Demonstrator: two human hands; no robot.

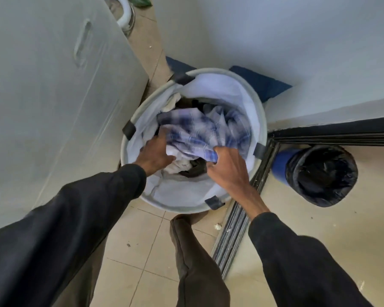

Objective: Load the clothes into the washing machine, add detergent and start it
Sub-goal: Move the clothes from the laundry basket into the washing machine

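A round white laundry basket (256, 103) stands on the floor in the corner, with clothes inside. On top lies a blue-and-white checked shirt (200, 129), over white and dark pieces. My left hand (156, 149) reaches into the basket and grips the shirt's left side. My right hand (226, 165) pinches the shirt's near right edge, fingers curled round the cloth. The white side of the washing machine (42, 96) fills the left of the view; its door is out of sight.
A blue bin (319, 173) lined with a black bag stands right of the basket, beyond a metal sliding-door track (235, 229). A dark blue mat (259, 83) lies behind the basket against the white wall. My trouser leg (193, 262) is below the basket.
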